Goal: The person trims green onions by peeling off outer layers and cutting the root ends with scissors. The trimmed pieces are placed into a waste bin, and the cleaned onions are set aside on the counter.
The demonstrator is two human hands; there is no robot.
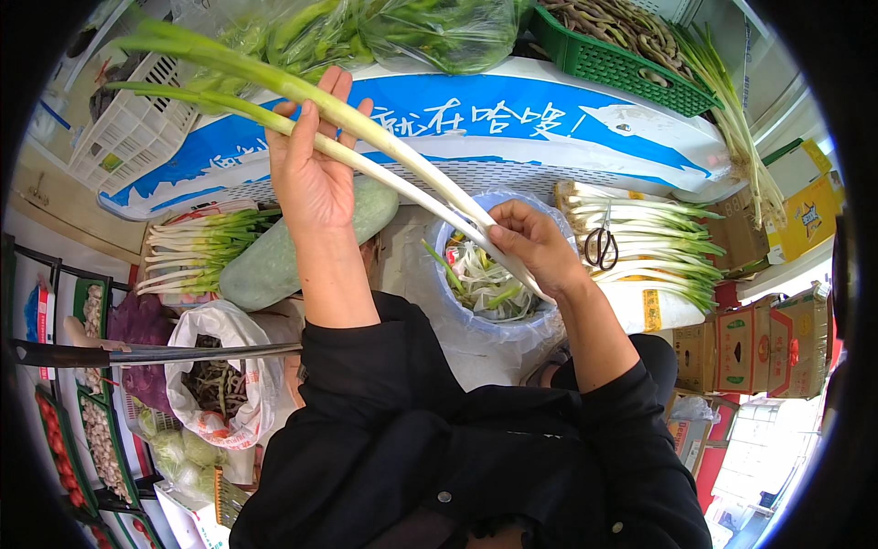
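Two long green onions (pixel 405 154) lie slantwise across both hands, above a blue waste bin (pixel 453 302) lined with clear plastic. My left hand (pixel 319 158) supports them near their green ends, palm up, the thumb between the two stalks. My right hand (pixel 531 240) grips their white lower ends over the bin. Plastic scraps and green trimmings (pixel 494 281) fill the bin. To the right, a row of green onions (pixel 645 240) rests on a white sack, with dark-handled scissors (pixel 601 248) on top. Trimmed green onions (pixel 206 250) are piled at the left.
A large winter melon (pixel 264 264) lies left of the bin, near a white bag of beans (pixel 216 377). Bagged green vegetables (pixel 439 34) and a green basket of beans (pixel 617 75) stand along the counter. Cardboard boxes (pixel 748 343) are stacked at right.
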